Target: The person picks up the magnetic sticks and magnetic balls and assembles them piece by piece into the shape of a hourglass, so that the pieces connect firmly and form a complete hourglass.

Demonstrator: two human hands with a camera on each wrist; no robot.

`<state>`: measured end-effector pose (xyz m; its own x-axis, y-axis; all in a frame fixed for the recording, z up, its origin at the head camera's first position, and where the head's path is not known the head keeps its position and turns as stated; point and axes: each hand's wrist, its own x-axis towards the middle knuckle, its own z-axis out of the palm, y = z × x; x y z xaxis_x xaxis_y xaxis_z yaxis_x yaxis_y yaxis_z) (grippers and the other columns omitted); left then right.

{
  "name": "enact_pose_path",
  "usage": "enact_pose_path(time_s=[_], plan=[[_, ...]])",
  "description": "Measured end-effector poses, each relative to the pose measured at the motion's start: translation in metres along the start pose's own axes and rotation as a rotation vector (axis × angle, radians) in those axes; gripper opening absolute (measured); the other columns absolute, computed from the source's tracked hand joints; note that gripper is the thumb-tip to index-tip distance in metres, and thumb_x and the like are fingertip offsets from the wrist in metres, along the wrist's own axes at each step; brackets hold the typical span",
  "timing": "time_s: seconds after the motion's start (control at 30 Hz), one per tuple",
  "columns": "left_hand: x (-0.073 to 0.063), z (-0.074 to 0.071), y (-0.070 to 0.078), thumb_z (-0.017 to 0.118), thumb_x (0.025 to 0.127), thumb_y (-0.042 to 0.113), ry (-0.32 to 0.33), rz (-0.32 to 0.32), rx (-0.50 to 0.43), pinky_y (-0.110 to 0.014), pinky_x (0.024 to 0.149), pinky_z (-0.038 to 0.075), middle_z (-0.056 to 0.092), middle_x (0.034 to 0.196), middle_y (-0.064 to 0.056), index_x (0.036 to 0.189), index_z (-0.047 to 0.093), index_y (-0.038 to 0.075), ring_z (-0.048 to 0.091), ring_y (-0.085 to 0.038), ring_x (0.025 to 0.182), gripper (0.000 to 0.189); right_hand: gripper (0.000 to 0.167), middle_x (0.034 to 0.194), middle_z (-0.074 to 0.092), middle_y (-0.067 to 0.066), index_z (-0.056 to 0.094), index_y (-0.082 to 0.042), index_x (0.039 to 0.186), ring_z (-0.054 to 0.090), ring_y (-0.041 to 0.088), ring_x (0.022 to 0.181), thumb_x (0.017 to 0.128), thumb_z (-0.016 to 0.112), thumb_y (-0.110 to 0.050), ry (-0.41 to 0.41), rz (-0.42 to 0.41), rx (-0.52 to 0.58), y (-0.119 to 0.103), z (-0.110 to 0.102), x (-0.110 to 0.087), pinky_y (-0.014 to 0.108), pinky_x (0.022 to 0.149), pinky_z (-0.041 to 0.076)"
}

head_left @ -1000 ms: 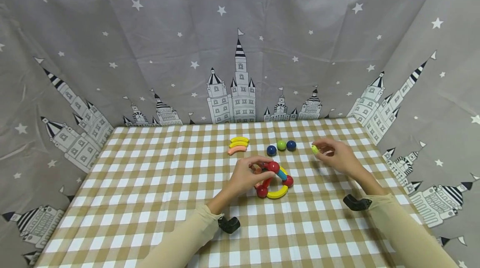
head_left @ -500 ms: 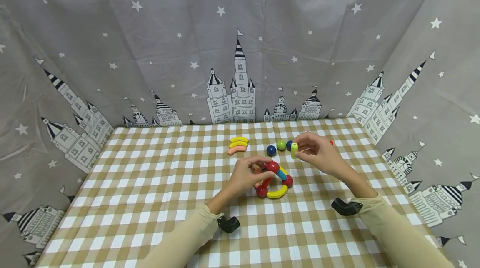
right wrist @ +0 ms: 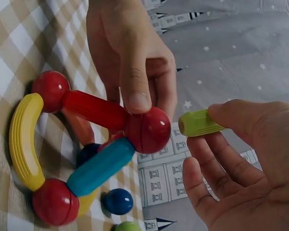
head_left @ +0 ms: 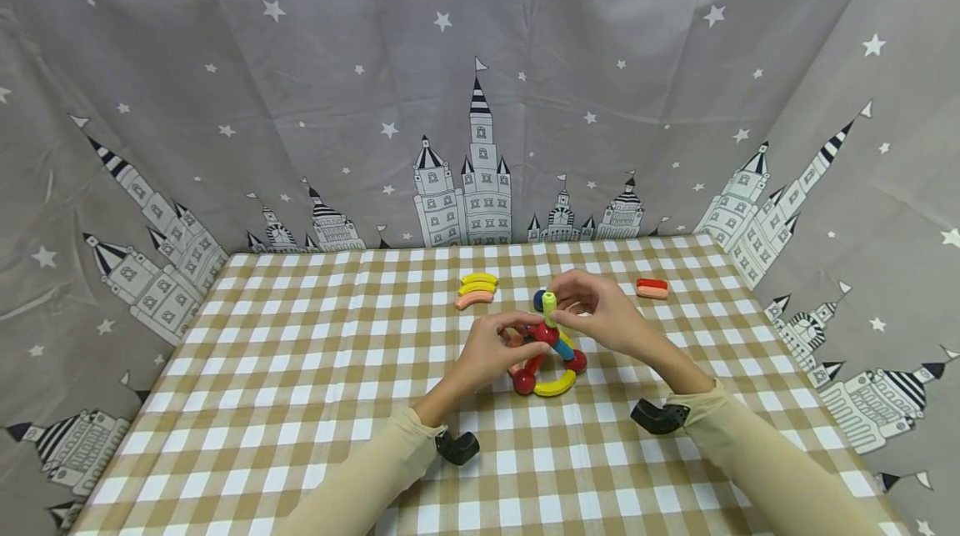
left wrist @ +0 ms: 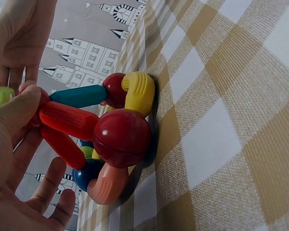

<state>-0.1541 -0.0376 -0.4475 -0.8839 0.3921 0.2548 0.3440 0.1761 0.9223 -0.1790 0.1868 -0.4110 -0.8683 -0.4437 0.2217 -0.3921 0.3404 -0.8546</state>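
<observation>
On the checked cloth stands a pyramid-like frame of magnetic sticks and balls. Its base has red balls (left wrist: 122,137), a dark blue ball (left wrist: 88,174), yellow curved sticks (right wrist: 25,142) and a peach curved stick (left wrist: 108,185). Red sticks (right wrist: 94,109) and a teal stick (right wrist: 101,166) lean up to the red top ball (right wrist: 148,130). My left hand (head_left: 491,354) pinches that top ball between thumb and fingers. My right hand (head_left: 603,315) pinches a lime green stick (right wrist: 201,123) upright just above the ball, a narrow gap showing in the right wrist view.
Two yellow curved sticks (head_left: 477,288) and a peach curved stick (head_left: 475,299) lie behind the frame, to the left. At the right lie a red stick (head_left: 652,283) and a pink stick (head_left: 652,293). A loose blue ball (head_left: 539,300) sits behind the frame, partly hidden.
My right hand has carried the lime green stick leftward from the right side to over the top ball, uncovering the red and pink sticks. The left hand has stayed in place.
</observation>
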Motion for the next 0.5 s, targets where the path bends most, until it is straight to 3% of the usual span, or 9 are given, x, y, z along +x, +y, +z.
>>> enact_pose_path(time_s=[0.13, 0.37, 0.5], plan=[[-0.001, 0.001, 0.003, 0.081, 0.087, 0.004, 0.018, 0.007, 0.024, -0.059, 0.080, 0.053, 0.075, 0.106, -0.017, 0.111, 0.075, -0.001, 0.064, -0.045, 0.092, 0.025, 0.028, 0.110, 0.070, 0.009, 0.067, -0.005, 0.117, 0.069, 0.024, 0.097, 0.092, 0.078, -0.008, -0.004, -0.002, -0.004, 0.000, 0.007, 0.003, 0.038, 0.085, 0.058], [0.001, 0.001, -0.002, 0.083, 0.086, 0.003, 0.011, -0.001, 0.008, -0.064, 0.082, 0.051, 0.075, 0.106, -0.018, 0.110, 0.075, -0.002, 0.064, -0.050, 0.094, 0.026, 0.027, 0.109, 0.070, 0.008, 0.068, -0.007, 0.116, 0.068, 0.023, 0.097, 0.092, 0.078, -0.009, 0.007, 0.018, -0.008, -0.001, 0.010, 0.003, 0.041, 0.085, 0.058], [0.004, 0.002, -0.017, 0.084, 0.085, 0.005, 0.010, -0.019, 0.025, -0.055, 0.078, 0.054, 0.076, 0.104, -0.017, 0.110, 0.076, 0.000, 0.065, -0.044, 0.089, 0.027, 0.028, 0.111, 0.070, 0.010, 0.067, -0.005, 0.118, 0.068, 0.024, 0.098, 0.092, 0.078, -0.009, 0.016, 0.020, 0.002, 0.000, 0.012, 0.004, 0.040, 0.086, 0.058]])
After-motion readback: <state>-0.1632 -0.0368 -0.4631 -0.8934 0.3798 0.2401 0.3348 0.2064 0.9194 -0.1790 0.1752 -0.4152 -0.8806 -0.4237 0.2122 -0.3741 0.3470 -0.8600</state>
